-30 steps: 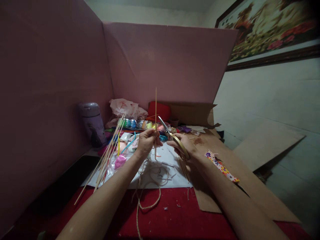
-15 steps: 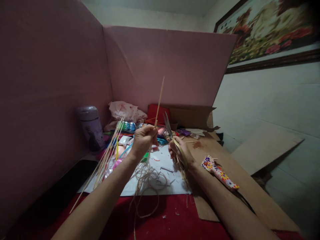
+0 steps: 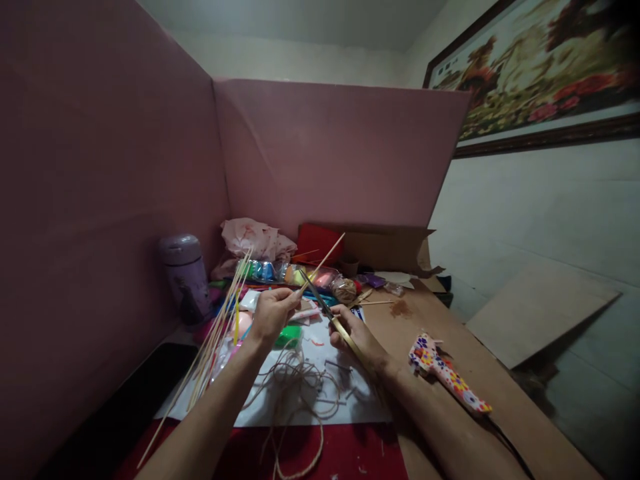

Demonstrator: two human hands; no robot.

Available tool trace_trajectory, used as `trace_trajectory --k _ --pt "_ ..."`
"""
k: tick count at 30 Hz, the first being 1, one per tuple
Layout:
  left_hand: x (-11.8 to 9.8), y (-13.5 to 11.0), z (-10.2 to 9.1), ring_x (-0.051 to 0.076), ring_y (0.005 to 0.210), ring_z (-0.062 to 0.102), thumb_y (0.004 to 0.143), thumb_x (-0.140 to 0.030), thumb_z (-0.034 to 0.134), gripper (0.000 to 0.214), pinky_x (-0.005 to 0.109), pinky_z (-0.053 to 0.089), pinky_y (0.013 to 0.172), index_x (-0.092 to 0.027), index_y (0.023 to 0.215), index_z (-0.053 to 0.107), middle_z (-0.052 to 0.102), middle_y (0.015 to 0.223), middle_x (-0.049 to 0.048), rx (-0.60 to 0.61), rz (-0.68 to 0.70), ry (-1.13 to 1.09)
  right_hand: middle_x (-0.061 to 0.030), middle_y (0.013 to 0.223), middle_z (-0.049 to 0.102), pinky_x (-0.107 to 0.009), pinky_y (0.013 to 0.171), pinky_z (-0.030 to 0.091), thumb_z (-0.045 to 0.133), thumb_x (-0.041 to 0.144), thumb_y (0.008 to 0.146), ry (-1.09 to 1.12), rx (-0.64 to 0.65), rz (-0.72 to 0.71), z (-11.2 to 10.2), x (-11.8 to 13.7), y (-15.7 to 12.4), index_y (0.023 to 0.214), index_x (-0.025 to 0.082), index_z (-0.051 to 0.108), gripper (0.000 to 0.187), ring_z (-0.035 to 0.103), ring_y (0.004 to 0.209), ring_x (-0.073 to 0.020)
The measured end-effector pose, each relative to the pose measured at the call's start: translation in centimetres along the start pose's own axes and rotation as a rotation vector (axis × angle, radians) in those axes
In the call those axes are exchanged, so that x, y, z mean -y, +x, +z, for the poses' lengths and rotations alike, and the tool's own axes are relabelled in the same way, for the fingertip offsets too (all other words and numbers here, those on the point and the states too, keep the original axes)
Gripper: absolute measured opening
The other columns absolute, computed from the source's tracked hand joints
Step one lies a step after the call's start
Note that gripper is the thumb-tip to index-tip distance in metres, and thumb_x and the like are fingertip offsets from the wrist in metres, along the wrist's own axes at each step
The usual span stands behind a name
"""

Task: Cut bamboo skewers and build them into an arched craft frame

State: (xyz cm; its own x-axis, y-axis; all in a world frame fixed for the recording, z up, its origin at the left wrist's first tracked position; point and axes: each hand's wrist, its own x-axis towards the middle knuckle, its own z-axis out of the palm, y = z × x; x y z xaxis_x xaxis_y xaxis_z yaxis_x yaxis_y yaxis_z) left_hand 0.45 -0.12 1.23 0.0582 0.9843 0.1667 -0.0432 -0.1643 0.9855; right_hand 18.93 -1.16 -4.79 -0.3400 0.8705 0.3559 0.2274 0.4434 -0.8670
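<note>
Pinched in my left hand (image 3: 276, 312) is a thin wooden stick (image 3: 327, 255) that slants up to the right. My right hand (image 3: 353, 333) is wrapped round a pair of scissors (image 3: 320, 300) with pale yellow handles. The blades lie against or across the stick just beyond my left fingertips; whether they are cutting into it I cannot tell. Beneath both hands, a loose tangle of twine (image 3: 293, 380) spreads over the white paper (image 3: 255, 417). A bundle of long thin sticks (image 3: 220, 327) leans to the left of my left forearm.
A flower-patterned glue gun (image 3: 447, 375) lies on the cardboard (image 3: 480, 400) at right, its cord running toward me. A purple bottle (image 3: 185, 277) stands at left. Packs of coloured clay (image 3: 260, 270), a ball of twine (image 3: 344, 290) and a green packet (image 3: 289, 335) sit behind the hands.
The stick has swung from nearly upright to a low slant to the right. The scissor blades have moved left to it. The view has tilted slightly upward.
</note>
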Motion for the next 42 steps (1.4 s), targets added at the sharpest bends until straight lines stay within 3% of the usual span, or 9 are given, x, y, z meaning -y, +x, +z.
trace_trajectory --k 14,25,42 --pt "0.1 -0.4 -0.4 0.005 0.034 0.022 0.062 -0.045 0.064 0.037 0.022 0.013 0.037 -0.015 0.042 0.057 0.031 0.034 -0.0053 0.103 -0.033 0.016 0.0034 0.07 0.046 -0.022 0.053 0.034 0.06 0.065 0.067 0.011 0.052 0.049 0.0 0.3 -0.3 0.101 0.021 0.045 0.058 0.041 0.059 -0.0114" --pt "0.7 -0.2 -0.8 0.007 0.041 0.025 0.066 -0.042 0.059 0.035 0.022 0.017 0.042 -0.015 0.043 0.059 0.036 0.04 -0.003 0.073 0.032 0.187 0.0025 0.071 0.048 -0.024 0.056 0.034 0.058 0.067 0.067 0.049 0.077 0.094 -0.2 1.3 -0.5 0.103 0.02 0.046 0.06 0.042 0.061 -0.0122" --pt "0.5 -0.6 -1.0 0.008 0.05 0.033 0.071 -0.03 0.051 0.031 0.022 0.023 0.049 -0.014 0.044 0.047 0.039 0.048 -0.0031 0.132 0.121 0.343 0.0011 0.074 0.051 -0.023 0.054 0.034 0.061 0.062 0.067 0.057 0.12 0.088 -0.4 1.6 -0.5 0.103 0.019 0.047 0.058 0.043 0.062 -0.0111"
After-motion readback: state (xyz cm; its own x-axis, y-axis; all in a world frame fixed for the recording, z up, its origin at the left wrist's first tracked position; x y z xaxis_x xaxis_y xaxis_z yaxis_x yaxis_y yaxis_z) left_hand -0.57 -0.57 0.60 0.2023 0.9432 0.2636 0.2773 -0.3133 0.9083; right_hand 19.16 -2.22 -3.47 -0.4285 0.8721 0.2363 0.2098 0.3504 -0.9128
